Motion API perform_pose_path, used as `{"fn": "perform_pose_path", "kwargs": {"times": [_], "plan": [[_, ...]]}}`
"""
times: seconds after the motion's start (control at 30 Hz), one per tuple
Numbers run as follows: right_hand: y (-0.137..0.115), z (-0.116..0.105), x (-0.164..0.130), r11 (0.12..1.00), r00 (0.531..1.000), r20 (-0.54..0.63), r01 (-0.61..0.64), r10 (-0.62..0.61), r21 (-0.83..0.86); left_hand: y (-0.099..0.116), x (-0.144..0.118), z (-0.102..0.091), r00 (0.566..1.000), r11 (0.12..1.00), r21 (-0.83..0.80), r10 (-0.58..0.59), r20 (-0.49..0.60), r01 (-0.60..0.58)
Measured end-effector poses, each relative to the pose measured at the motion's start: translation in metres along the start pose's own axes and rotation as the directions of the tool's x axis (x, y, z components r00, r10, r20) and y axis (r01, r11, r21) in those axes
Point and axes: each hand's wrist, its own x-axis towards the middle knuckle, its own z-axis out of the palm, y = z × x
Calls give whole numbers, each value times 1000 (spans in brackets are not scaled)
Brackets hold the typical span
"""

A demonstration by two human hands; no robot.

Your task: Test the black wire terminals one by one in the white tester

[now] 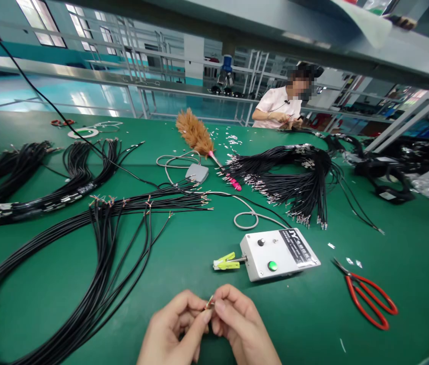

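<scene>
My left hand (176, 324) and my right hand (239, 322) meet at the bottom centre, thumbs and fingertips pinched together. Between them shows a short tuft of thin wires (209, 302), light in colour; what they join is mostly covered by the fingers. Just beyond my hands lies a white control box (275, 253) with a knob and a green button. A yellow-green clip (226, 262) sits on the shaft at its left side. To the left, a bundle of black cables (100, 243) curves across the green table, several ends stripped to thin coloured wires.
Red-handled scissors (370, 299) lie at the right. Farther back are a brown duster (193, 133), a grey pedal (197, 173) with its cord, and another black cable bundle (306, 172) with metal tips. A co-worker (279, 104) sits across the table (408, 243). A shelf (275, 38) crosses overhead.
</scene>
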Motion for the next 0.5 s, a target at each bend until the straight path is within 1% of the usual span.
{"fn": "perform_pose_path", "kwargs": {"times": [0.13,0.27,0.37,0.43,0.5], "plan": [[-4,-2,-3,998,1000,-13,8,-9,-54,2,1,1,998,997,-57,-55,-16,54],[-15,2,-8,983,995,-14,94,-98,-156,3,0,1,997,996,-61,-69,-15,68],[-15,7,-8,975,989,-30,137,-144,-176,2,0,1,998,997,-50,-57,-21,56],[-14,9,-5,976,988,-52,137,-148,-168,1,0,1,998,998,-42,-52,-23,51],[-14,10,-3,980,993,-46,103,-112,-171,0,-1,2,999,998,-40,-46,-28,45]]}}
